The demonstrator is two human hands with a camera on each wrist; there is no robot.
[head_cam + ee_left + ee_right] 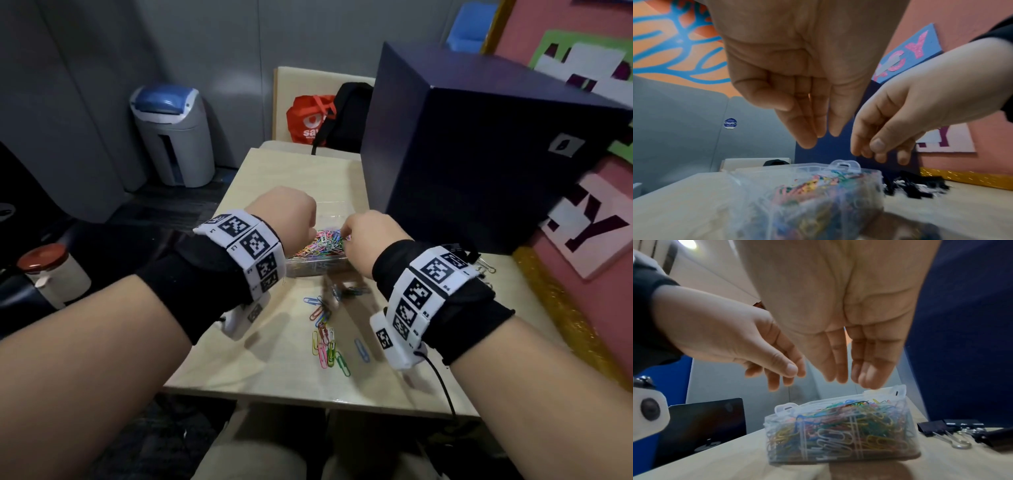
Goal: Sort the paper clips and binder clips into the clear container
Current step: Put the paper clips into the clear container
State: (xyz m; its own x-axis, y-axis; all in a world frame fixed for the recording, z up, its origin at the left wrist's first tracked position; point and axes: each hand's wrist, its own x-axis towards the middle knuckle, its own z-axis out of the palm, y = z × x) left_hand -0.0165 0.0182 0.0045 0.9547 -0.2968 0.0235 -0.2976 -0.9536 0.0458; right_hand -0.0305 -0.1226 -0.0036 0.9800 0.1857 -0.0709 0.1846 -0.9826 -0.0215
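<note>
From the head camera, both your hands hover over the clear container (318, 263), which sits mid-worktop (274, 370) in easy reach of both. Your left hand (284, 212) and right hand (368, 236) hide their fingers here, so this view can't tell whether they hold anything. A scatter of loose paper clips (329, 335) lies on the worktop nearer to you, well apart from the container, so I judge the sorting unfinished. The dark blue box (479, 144) stands just behind.

Through the left wrist camera, your left hand's fingers (807, 129) point straight down, relaxed and empty, above the container (807, 194). That looks like a hand that has let its clips drop. Your right hand (900, 121) hangs beside it, fingers loosely curled around nothing. A blurred pile of black binder clips (916, 186) sits to the container's right.

Through the right wrist camera, your right hand's fingers (869, 369) hang extended just above the container's rim (879, 391), holding nothing. The coloured paper clips (840, 428) nearly fill it. The binder clips (953, 433) lie on the worktop beside it, not yet sorted.
</note>
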